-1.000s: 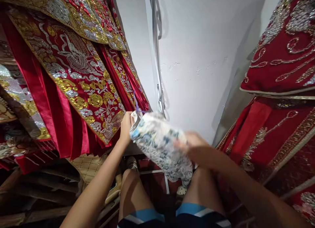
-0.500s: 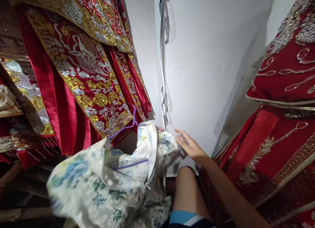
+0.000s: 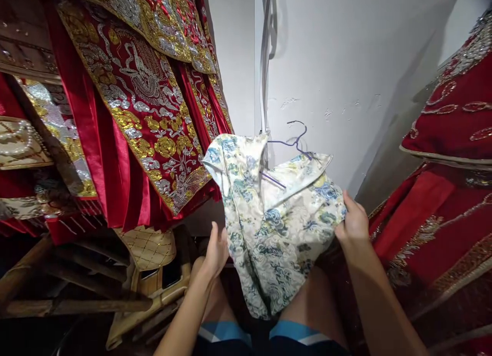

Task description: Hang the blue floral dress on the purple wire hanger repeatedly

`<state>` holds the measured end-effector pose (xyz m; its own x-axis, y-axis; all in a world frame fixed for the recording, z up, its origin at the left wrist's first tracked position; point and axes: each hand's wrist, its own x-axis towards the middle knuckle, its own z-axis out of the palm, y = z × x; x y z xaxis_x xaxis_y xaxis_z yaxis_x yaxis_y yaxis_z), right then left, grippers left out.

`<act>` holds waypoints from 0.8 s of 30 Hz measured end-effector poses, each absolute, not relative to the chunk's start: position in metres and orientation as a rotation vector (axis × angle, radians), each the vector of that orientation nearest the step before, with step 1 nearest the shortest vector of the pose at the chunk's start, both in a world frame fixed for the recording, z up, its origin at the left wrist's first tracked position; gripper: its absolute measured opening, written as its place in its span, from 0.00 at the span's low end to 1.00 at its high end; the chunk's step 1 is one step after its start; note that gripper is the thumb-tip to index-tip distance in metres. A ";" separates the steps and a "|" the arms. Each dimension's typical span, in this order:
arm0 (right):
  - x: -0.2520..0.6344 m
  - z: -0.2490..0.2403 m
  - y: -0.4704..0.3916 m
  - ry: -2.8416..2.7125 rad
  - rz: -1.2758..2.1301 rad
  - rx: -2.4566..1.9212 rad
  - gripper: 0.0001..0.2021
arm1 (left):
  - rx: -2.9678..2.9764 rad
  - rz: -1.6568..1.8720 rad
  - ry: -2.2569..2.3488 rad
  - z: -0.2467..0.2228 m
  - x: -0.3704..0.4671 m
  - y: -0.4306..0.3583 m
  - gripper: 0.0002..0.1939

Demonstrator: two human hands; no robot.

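Note:
A white sleeveless floral top [image 3: 284, 228] with blue, green and yellow flowers hangs in front of my knees on a thin purple hanger [image 3: 295, 141]. The hanger's hook points up and its bar shows inside the wide neckline. My right hand [image 3: 354, 220] grips the top's right side edge, thumb in front, other fingers partly hidden behind the cloth. At the lower left edge of the top is my left hand [image 3: 217, 251], thumb raised and fingers apart, touching or just beside the fabric. Some of its fingertips are hidden by the cloth.
Red embroidered costumes with gold and silver sequins [image 3: 154, 120] hang on the left, and beaded red garments [image 3: 453, 212] on the right. Behind stands a white wall [image 3: 330, 48] with a metal strip [image 3: 264, 64]. A bamboo chair [image 3: 126, 315] is at lower left.
The floral top has swung from the left to the middle, now facing me with its hanger. My right hand has taken hold of its side, and my left hand has come into clear view.

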<state>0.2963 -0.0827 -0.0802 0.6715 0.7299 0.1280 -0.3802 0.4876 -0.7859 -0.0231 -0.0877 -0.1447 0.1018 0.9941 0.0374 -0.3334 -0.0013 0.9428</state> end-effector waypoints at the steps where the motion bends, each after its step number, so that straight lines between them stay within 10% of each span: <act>1: 0.295 -0.076 -0.078 -0.510 0.734 -0.796 0.18 | 1.014 1.291 0.859 -0.150 -0.020 -0.089 0.36; 11: 0.283 -0.101 -0.083 -0.609 0.712 -0.852 0.23 | 0.986 1.317 1.017 -0.208 0.014 -0.131 0.30; 24: 0.281 -0.071 -0.068 -0.774 0.754 -0.829 0.19 | 0.989 1.455 1.062 -0.172 0.011 -0.127 0.34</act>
